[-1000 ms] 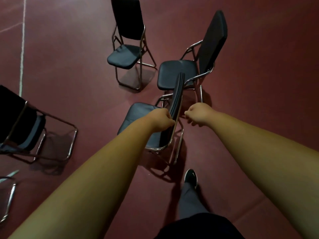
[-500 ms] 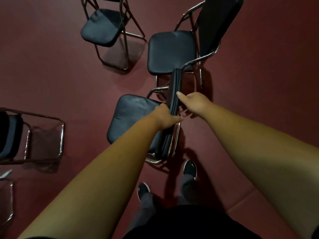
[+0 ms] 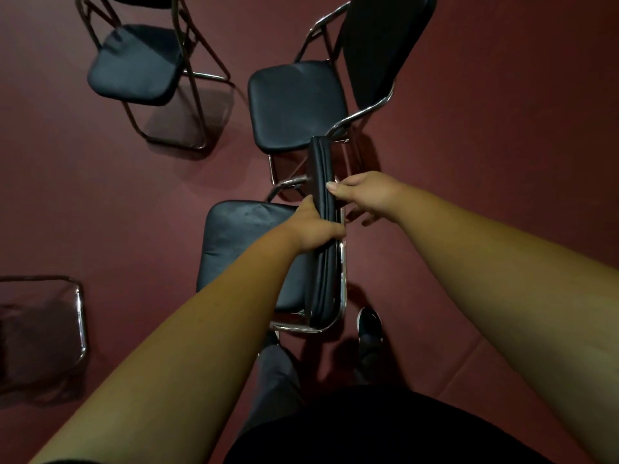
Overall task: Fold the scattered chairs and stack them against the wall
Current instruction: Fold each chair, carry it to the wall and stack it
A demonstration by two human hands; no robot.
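A black padded folding chair with a chrome frame stands unfolded right below me, its seat (image 3: 241,242) to the left and its backrest (image 3: 322,182) seen edge-on from above. My left hand (image 3: 316,226) grips the top edge of that backrest from the seat side. My right hand (image 3: 363,195) holds the same backrest from the other side, thumb laid over the top edge, fingers behind it.
A second unfolded chair (image 3: 294,105) stands just beyond, almost touching the held one. A third unfolded chair (image 3: 134,61) is at the upper left. A chrome frame of another chair (image 3: 78,313) shows at the left edge. My feet (image 3: 368,324) stand on the red floor behind the chair.
The view has closed in on the near chair and tipped down. My right hand has gone from a fist beside the backrest to holding its top edge; my left hand keeps its grip.
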